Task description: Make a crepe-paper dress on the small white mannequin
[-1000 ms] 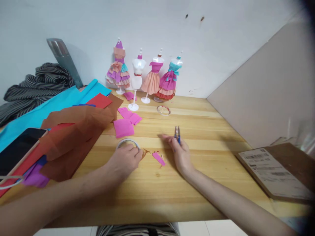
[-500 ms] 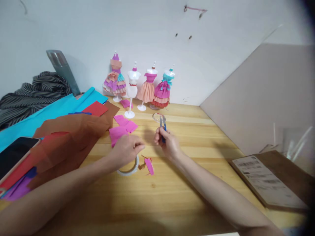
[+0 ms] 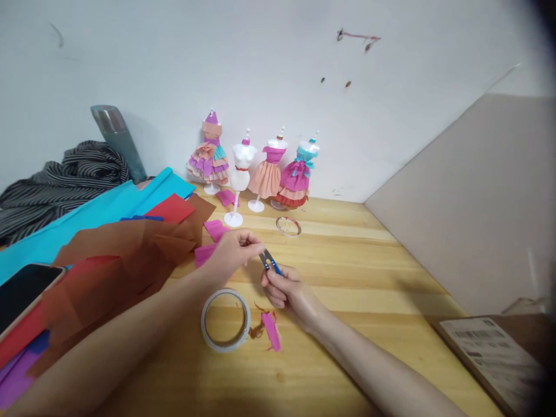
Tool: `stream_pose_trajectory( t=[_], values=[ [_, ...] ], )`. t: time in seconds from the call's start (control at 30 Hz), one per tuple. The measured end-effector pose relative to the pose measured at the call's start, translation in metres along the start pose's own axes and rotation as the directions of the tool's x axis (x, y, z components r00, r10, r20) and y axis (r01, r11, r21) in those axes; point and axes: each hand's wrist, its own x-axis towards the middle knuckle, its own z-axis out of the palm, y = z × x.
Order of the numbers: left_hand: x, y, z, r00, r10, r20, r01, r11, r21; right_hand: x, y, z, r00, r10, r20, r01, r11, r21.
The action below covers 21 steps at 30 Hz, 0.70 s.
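Note:
My right hand (image 3: 284,292) is closed round small blue-handled snips (image 3: 270,263), blades pointing up and left. My left hand (image 3: 232,250) is raised above the table with thumb and fingers pinched together right at the snips' tips; what it pinches is too small to see. Below the hands a white tape roll (image 3: 226,320) stands tilted on the wooden table (image 3: 347,278), beside a pink paper scrap (image 3: 271,329) and a brown scrap. Pink paper squares (image 3: 214,230) lie just behind my left hand.
Four small mannequins in paper dresses (image 3: 256,168) stand at the back wall, a second small tape ring (image 3: 288,226) before them. Brown, red and blue paper sheets (image 3: 117,249), a phone (image 3: 21,289), striped cloth and a metal flask (image 3: 117,142) fill the left. A labelled cardboard package (image 3: 495,353) lies right.
My left hand let go of the tape roll and rose to meet the snips. My right hand brought the snips back toward me and tilted them left. The camera tilted up.

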Motion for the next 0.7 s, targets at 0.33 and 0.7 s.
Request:
stream_pose_trajectory(
  t=[0.33,0.7],
  values=[
    [-0.009,0.011,-0.016,0.997,0.027,0.072,-0.028,0.999,0.019,0.073,-0.070,-0.157,0.776,-0.438,-0.454,0.193,0.850,-0.491],
    [-0.047,-0.036,0.032,0.625,0.274,0.731,-0.781,0.228,0.582,0.159,-0.075,-0.246,0.916,-0.212,-0.342,-0.027,0.816,-0.577]
  ],
)
